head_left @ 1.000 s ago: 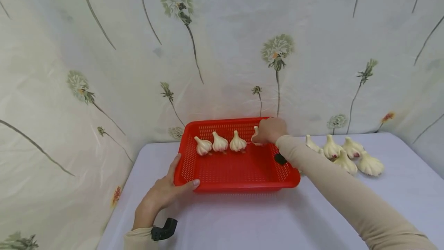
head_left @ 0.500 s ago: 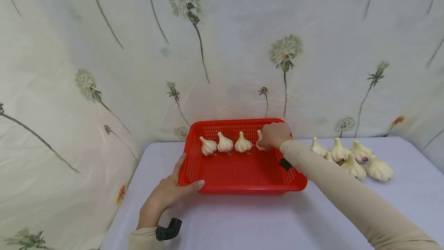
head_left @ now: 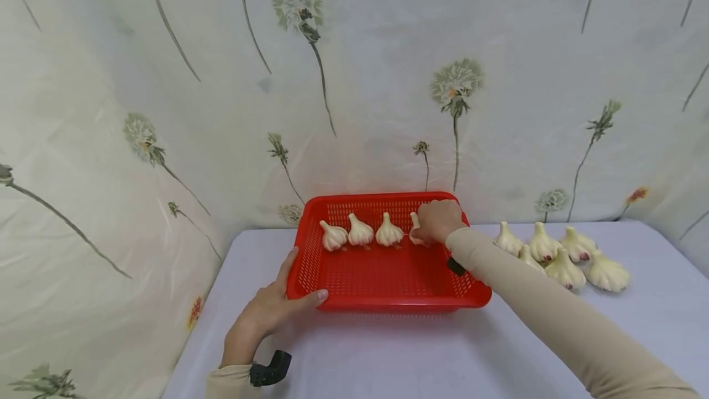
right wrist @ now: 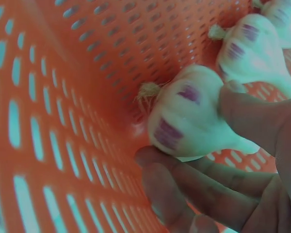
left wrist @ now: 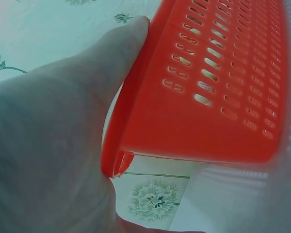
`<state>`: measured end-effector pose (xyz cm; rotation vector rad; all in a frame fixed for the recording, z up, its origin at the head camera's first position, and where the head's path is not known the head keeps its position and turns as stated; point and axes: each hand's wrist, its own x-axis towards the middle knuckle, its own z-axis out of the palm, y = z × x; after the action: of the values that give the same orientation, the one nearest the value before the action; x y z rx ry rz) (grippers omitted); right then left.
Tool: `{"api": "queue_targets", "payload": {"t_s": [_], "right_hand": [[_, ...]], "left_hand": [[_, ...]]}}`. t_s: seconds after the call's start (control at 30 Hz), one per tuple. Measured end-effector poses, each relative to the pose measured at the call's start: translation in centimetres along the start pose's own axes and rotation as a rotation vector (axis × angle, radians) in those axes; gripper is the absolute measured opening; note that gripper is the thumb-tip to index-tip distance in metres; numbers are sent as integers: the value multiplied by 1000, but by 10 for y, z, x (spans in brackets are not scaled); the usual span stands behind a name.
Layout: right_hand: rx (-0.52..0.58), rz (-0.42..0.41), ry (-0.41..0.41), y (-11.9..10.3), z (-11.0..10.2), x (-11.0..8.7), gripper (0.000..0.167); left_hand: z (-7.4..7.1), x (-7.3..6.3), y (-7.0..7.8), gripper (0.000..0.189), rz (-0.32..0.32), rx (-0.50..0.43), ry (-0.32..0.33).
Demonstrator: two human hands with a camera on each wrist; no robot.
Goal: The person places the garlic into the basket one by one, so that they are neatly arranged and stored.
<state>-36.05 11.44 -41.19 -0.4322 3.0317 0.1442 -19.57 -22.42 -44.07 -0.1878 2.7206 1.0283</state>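
Note:
In the head view my left hand [head_left: 271, 306] holds the near left corner of a red plastic basket [head_left: 388, 302], its thumb along the front rim. The left wrist view shows that hand against the rim of the slotted basket wall [left wrist: 194, 126]. My right hand [head_left: 440, 220] is inside the basket at its back right, gripping a garlic bulb [right wrist: 189, 114] between thumb and fingers. Purple patches mark that bulb, and its root end faces the basket wall. Left of it, three garlic bulbs stand in a row: one nearest [head_left: 389, 231], one between [head_left: 360, 231] and one farthest [head_left: 334, 237].
Several more garlic bulbs [head_left: 565, 270] lie grouped on the white-covered table [head_left: 388, 356], right of the basket, partly behind the right sleeve [head_left: 532, 288]. A flower-printed curtain [head_left: 365, 79] hangs close behind the table.
The head view has shifted slightly, moving the scene to the right. A little more of the bulb at the right hand shows now. The left hand stays at the basket's corner.

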Motion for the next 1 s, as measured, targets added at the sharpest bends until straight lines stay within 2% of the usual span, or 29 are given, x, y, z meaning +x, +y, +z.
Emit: {"api": "queue_targets", "payload": {"t_s": [0.4,0.7,0.87,1.0], "right_hand": [[-36,-12,75,0,9,0,45],[-25,-22,74,3,9,-2,48],[32,-9,50,5,4,-2,46],[142,5,8,8,-3,0,47]], "left_hand": [[2,0,0,117,-7,-3,0],[4,0,0,117,5,-13,0],[2,0,2,119,4,-17,1],[2,-1,2,119,0,-18,3]]}}
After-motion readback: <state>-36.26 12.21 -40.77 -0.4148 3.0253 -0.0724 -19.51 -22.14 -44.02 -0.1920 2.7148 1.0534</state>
